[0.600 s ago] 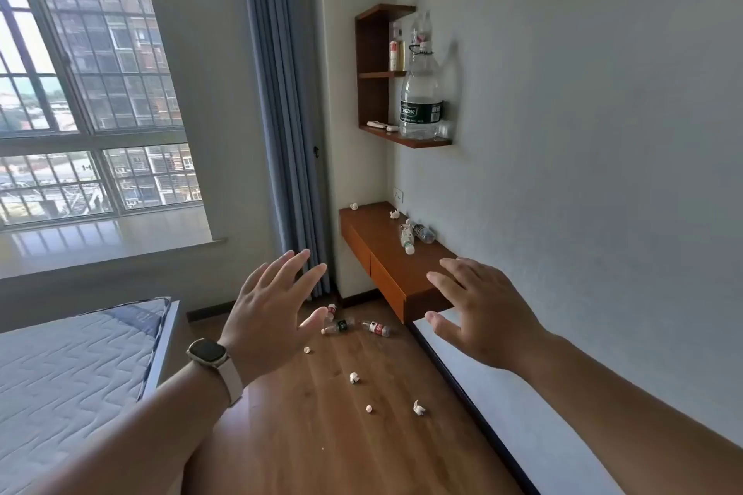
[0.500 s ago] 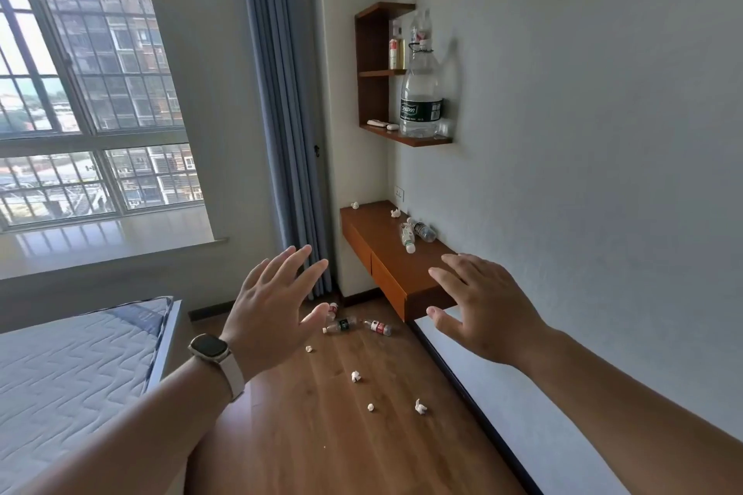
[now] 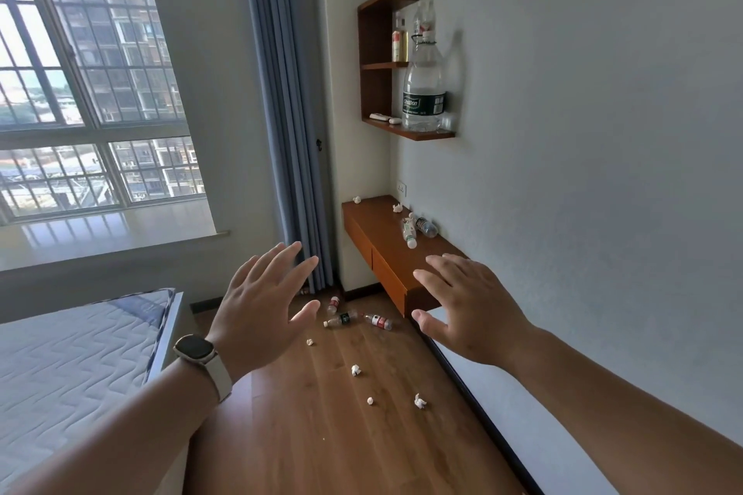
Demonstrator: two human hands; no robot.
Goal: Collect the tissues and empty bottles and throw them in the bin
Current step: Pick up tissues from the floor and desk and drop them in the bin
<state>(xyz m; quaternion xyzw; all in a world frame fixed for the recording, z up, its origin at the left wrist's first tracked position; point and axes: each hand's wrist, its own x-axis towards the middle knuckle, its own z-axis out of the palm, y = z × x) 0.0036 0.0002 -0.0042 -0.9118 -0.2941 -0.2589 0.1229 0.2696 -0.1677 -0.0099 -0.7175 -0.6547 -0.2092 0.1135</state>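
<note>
Tissues point(image 3: 355, 370) and empty bottles point(image 3: 378, 321): all loose, none collected; bin not in view.

1. Hands: left hand point(image 3: 261, 305), wristwatch point(image 3: 195, 348) on it, and right hand point(image 3: 466, 309). Both are raised with fingers straight and spread, holding nothing, well apart from every item.

2. Floor point(image 3: 321, 446), 12 o'clock, between the hands: four crumpled white wads, scattered. The nearest wad point(image 3: 420, 401) lies toward 1 o'clock. Light and soft, by the look of them. Advised: gather several into one palm, working outward, keeping the other hand free.

3. Floor, further on at 12 o'clock: three small bottles on their sides, close together near the curtain point(image 3: 281, 112) foot. Likely to roll if nudged. Advised: grip each round the body.

4. Wall desk point(image 3: 386, 257), 1 o'clock: two desk bottles point(image 3: 409, 231) lying down, just beside each other. Two desk wads point(image 3: 397, 207) sit toward the back corner. Best taken after the floor lot.

5. Wall shelf point(image 3: 372, 52), 1 o'clock, high: large bottle point(image 3: 424, 92) upright, smaller ones behind. Whether any is empty cannot be told, so check before binning.

Note: find the bin before both hands are full.
</note>
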